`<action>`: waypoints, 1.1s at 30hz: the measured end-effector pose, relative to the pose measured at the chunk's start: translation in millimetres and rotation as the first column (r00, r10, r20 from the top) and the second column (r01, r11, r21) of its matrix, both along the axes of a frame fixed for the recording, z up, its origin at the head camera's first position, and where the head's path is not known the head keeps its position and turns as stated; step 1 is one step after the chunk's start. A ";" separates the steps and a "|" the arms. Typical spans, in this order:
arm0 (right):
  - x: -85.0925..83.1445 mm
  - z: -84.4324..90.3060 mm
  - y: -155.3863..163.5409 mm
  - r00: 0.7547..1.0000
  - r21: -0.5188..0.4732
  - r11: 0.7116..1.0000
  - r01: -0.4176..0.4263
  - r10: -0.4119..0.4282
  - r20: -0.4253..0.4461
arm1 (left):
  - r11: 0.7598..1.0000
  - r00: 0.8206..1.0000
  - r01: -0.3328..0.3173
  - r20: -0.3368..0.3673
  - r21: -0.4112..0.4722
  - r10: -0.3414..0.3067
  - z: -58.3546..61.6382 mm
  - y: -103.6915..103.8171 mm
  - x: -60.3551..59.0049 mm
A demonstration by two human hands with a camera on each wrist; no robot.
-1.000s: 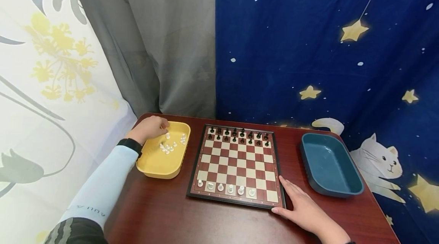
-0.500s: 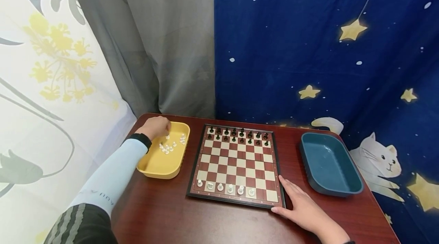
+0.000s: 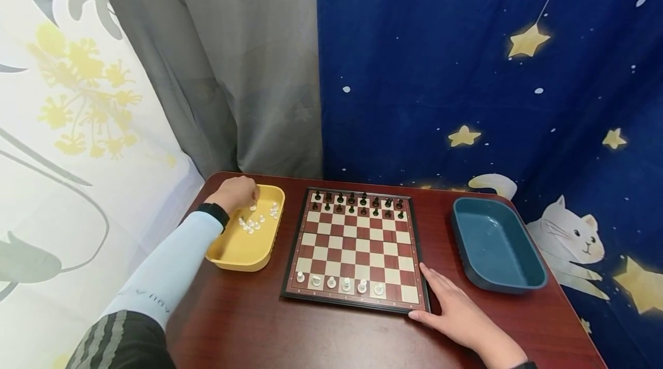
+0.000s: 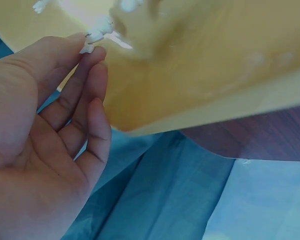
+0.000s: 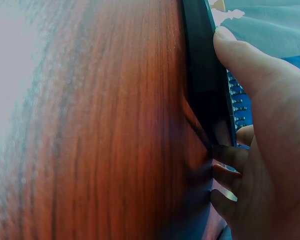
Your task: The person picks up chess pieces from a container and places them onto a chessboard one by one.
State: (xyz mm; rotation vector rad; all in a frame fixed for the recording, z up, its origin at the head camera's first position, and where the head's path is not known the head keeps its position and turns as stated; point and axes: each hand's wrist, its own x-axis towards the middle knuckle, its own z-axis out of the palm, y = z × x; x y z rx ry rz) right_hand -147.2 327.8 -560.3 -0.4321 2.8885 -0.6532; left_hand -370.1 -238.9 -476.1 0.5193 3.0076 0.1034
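Fingertips of my left hand [image 3: 237, 191] pinch a white chess piece [image 4: 97, 37] in the yellow tray [image 3: 239, 250], far left; my right hand [image 3: 463, 317] lies flat, touching the chessboard [image 3: 357, 248]'s near right corner.

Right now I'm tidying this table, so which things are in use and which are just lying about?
In use:
left hand pinching a white piece
yellow tray of white pieces
chessboard
right hand resting at the board's corner

Lying about:
blue tray, nothing visible in it
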 end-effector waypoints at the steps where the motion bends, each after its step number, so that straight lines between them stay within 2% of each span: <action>1: 0.2 0.4 -0.1 1.000 -0.002 1.000 0.001 -0.001 0.001 | 1.000 1.000 0.009 -0.006 0.013 -0.009 2.0 0.9 1.3; 5: 1.1 2.3 -0.7 1.000 -0.007 1.000 0.002 -0.002 0.002 | 0.997 0.997 0.046 -0.064 0.056 -0.042 10.6 7.9 8.1; 9: 1.7 2.2 -0.4 1.000 -0.009 1.000 0.003 -0.003 -0.003 | 0.991 0.990 0.091 -0.118 0.094 -0.080 20.4 27.0 18.6; 14: 1.7 2.0 -0.1 1.000 -0.016 1.000 0.004 -0.004 -0.020 | 0.972 0.974 0.193 -0.143 0.132 -0.174 31.9 69.5 31.4; 18: 2.2 2.4 -0.5 0.999 -0.021 1.000 -0.003 0.002 -0.034 | 0.945 0.952 0.292 -0.134 0.145 -0.274 35.6 112.6 40.2; 21: 2.2 2.1 -0.4 0.999 -0.020 1.000 -0.002 0.001 -0.035 | 0.913 0.922 0.382 -0.131 0.142 -0.365 35.3 147.2 48.4; 25: 1.2 1.6 -0.6 1.000 -0.018 1.000 0.002 -0.002 -0.023 | 0.862 0.868 0.495 -0.118 0.112 -0.483 32.4 192.2 63.8; 30: 1.0 2.2 -1.1 1.000 -0.023 1.000 -0.002 0.001 -0.024 | 0.781 0.788 0.615 -0.050 0.109 -0.614 30.5 243.8 86.7; 33: 1.9 1.3 -0.2 0.999 -0.025 1.000 -0.009 0.008 -0.040 | 0.739 0.744 0.665 -0.005 0.113 -0.669 26.6 269.5 99.7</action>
